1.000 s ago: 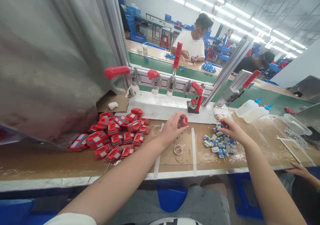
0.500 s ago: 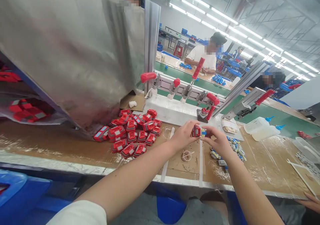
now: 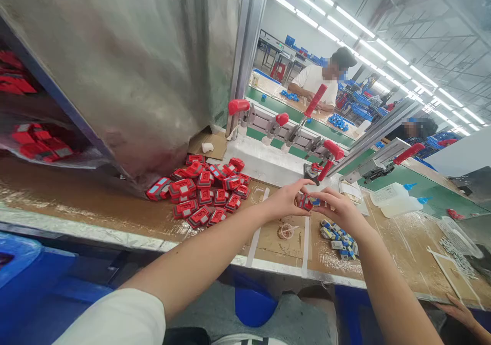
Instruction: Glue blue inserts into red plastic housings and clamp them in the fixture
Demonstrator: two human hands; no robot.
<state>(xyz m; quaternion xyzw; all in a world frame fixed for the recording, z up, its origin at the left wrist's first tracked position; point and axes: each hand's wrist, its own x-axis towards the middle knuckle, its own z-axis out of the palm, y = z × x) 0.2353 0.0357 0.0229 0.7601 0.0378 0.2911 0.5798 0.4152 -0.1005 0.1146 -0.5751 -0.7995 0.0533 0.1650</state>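
Note:
My left hand (image 3: 288,199) is closed round a small red and grey plastic housing (image 3: 305,202) above the middle of the bench. Close against it, my right hand (image 3: 336,208) pinches a small blue and yellow plastic part (image 3: 315,201). The two pieces meet or nearly meet; fingers hide the exact contact. A heap of red housings (image 3: 205,196) lies to the left of my left hand. Below my right hand is a pile of grey, blue and yellow parts (image 3: 337,243). A small round dish (image 3: 286,231) with a thin stick sits on the cardboard under my hands.
Toggle clamps with red handles (image 3: 316,100) stand on a metal frame behind my hands. White bottles with blue tips (image 3: 401,207) lie at right. A large metal panel (image 3: 126,73) rises at left. Another person's hand (image 3: 456,310) rests by the bench edge, lower right. Co-workers sit opposite.
The camera view has shifted slightly. The red housing has tilted in my left hand, and my right hand's fingers have come closer over the blue and yellow part.

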